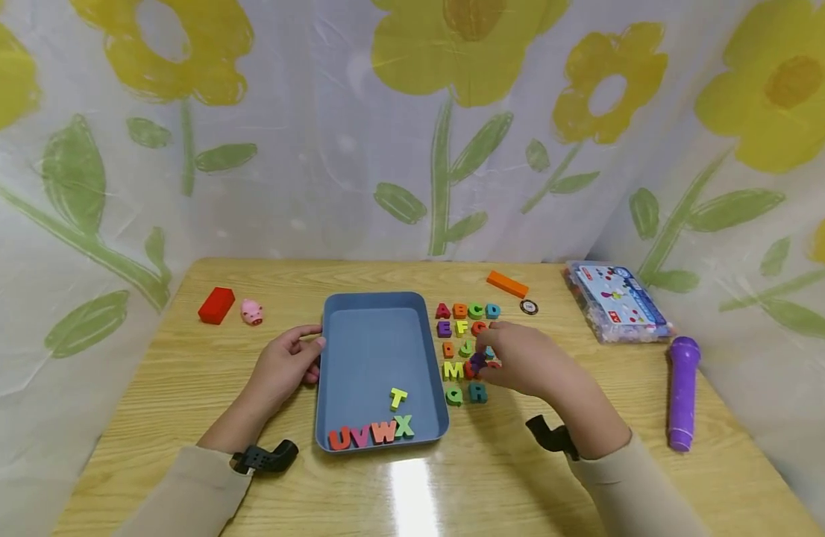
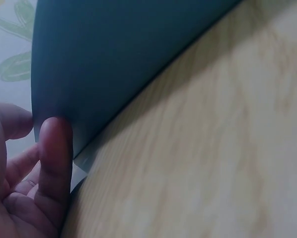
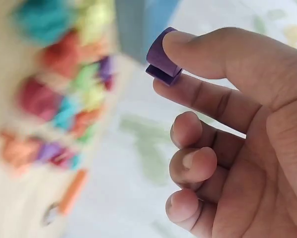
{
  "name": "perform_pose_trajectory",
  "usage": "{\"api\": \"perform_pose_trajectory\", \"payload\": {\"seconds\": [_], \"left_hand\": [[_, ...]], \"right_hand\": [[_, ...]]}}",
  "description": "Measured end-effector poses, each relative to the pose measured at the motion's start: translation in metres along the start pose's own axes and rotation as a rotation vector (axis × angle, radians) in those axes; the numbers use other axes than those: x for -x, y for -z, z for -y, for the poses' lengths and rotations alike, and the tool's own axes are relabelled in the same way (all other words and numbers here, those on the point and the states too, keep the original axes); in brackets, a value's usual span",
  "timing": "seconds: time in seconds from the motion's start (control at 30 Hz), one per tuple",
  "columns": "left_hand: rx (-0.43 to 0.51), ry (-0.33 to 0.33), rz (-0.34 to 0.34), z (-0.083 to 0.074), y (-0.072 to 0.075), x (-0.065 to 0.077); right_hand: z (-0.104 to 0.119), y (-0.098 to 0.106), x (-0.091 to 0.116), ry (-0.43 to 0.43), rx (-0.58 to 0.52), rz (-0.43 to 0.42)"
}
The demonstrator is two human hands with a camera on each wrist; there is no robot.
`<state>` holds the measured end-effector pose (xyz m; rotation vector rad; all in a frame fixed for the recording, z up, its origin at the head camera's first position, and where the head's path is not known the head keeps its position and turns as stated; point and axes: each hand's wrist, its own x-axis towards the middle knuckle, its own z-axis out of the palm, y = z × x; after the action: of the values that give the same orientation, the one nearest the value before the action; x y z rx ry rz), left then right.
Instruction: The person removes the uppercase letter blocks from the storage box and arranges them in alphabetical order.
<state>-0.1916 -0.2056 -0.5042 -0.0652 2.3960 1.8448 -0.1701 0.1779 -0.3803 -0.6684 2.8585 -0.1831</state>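
My right hand (image 1: 529,362) hovers above the rows of letters and pinches a small purple letter (image 3: 163,57) between thumb and index finger. Its other fingers curl loosely, as the right wrist view shows. At the left side of the blue-grey tray (image 1: 368,358), my left hand (image 1: 288,362) holds the rim, fingertips against the outer wall (image 2: 104,64). Inside the tray lie a yellow T (image 1: 397,398), a red U (image 1: 340,438), a pink V (image 1: 361,435), an orange W (image 1: 383,431) and a green X (image 1: 403,426). Which letter the purple one is, I cannot tell.
Rows of coloured letters, from a red A (image 1: 442,311) to a teal R (image 1: 477,392), line the tray's right side, partly hidden by my hand. Behind them are an orange block (image 1: 507,284) and a round chip (image 1: 529,306). A red block (image 1: 216,306), toy pig (image 1: 252,312), bead box (image 1: 617,302) and purple microphone (image 1: 683,395) stand farther out.
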Motion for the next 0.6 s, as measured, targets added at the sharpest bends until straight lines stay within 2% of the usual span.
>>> {"api": "perform_pose_trajectory", "payload": {"seconds": [0.23,0.43,0.6], "left_hand": [[0.001,0.000,-0.006,-0.001,-0.001,0.000],[0.023,0.002,0.000,-0.001,-0.002,0.000],[0.027,0.007,-0.005,-0.001,-0.001,0.001]], "right_hand": [[-0.026,-0.024,0.024,-0.086,-0.010,0.050],[-0.029,-0.039,0.026,-0.111,0.004,0.045],[-0.027,-0.046,0.025,-0.095,0.054,0.027]]}}
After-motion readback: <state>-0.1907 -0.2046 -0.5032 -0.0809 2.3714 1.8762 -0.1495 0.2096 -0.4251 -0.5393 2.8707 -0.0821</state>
